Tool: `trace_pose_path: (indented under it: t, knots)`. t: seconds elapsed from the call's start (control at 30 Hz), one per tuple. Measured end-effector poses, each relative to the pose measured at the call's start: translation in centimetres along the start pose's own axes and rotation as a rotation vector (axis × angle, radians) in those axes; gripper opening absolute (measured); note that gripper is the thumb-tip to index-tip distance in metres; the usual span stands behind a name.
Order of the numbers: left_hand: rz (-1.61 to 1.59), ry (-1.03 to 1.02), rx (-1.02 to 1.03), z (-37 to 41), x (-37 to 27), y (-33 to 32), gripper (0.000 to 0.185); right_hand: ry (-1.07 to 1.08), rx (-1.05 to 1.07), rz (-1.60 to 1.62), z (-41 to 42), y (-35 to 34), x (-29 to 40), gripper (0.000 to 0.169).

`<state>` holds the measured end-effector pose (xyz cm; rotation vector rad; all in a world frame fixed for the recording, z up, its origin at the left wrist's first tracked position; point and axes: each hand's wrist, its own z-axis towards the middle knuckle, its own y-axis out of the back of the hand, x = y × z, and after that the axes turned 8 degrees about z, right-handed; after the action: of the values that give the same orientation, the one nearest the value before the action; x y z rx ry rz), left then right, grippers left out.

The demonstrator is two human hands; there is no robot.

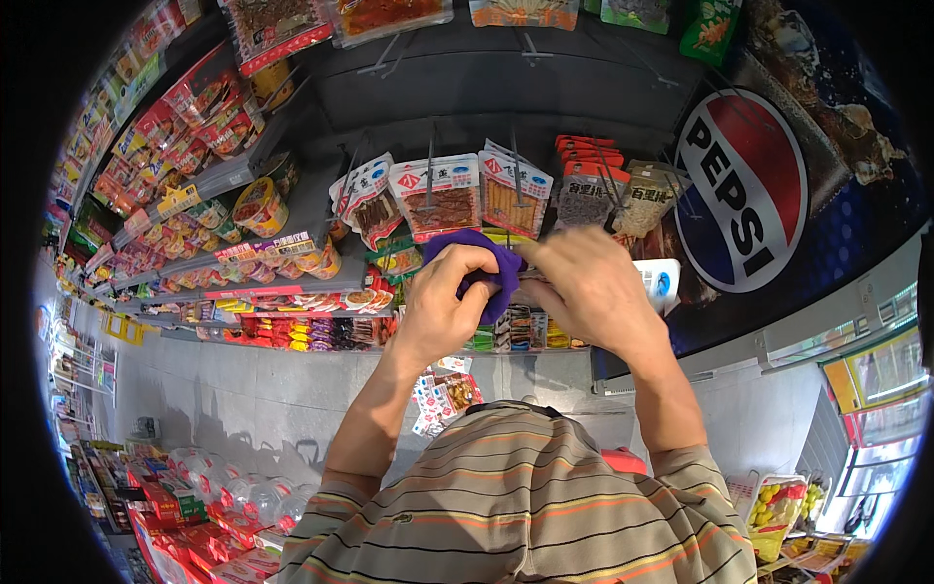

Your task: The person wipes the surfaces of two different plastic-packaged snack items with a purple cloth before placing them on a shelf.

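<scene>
My left hand (449, 299) is closed on a purple cloth (474, 244), which is bunched around its thumb and fingers. Just right of the cloth is my right hand (587, 285), slightly blurred, its fingers bent near a metal display hook; whether it grips anything is hidden. Beside the right hand's outer edge a white packet (659, 283) with a blue mark shows in part. Behind the hands, snack packets (438, 197) hang from metal hooks, with a packet of stick-shaped snacks (514, 193) next to them.
Shelves of instant noodle cups (260, 208) stand at left. A panel with a Pepsi logo (743, 190) is at right. Several snack packets (446, 394) lie on the floor near my body. Red cartons (171, 504) and large clear bottles (266, 500) are at lower left.
</scene>
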<state>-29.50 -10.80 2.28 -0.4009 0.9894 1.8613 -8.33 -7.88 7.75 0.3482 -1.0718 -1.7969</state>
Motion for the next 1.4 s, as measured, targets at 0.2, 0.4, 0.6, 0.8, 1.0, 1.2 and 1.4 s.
trace_pose_path:
  t: [0.2, 0.4, 0.6, 0.8, 1.0, 1.2, 1.4]
  knots:
    - [-0.421, 0.145, -0.156, -0.9, 1.2, -0.5, 0.025, -0.046, -0.061, 0.217, -1.0, -0.4, 0.0, 0.017]
    - [-0.907, 0.335, -0.561, 0.1, 1.9, 1.3, 0.031, -0.272, -0.119, 0.465, -2.7, 0.7, -1.2, 0.014]
    - [-0.885, 0.377, -0.248, -0.7, 1.8, 1.2, 0.023, -0.389, -0.118, 0.579, -3.5, -0.1, -1.4, 0.015]
    - [-0.677, 0.308, -0.116, 0.5, 0.3, 0.1, 0.03, -0.318, -0.188, 0.413, -3.5, -0.9, -1.1, 0.012]
    - [-0.666, 0.292, -0.16, 0.7, -0.7, -1.2, 0.032, -0.296, -0.118, 0.431, -3.5, -1.3, -0.8, 0.021]
    - [-0.437, 0.197, -0.076, 0.3, -1.2, -2.0, 0.023, -0.397, -0.013, 0.405, -1.7, -1.7, 0.1, 0.019]
    - [-0.313, 0.283, -0.005, -0.2, 1.4, 0.0, 0.023, -0.382, -0.282, 0.573, -2.3, -1.1, -0.9, 0.014]
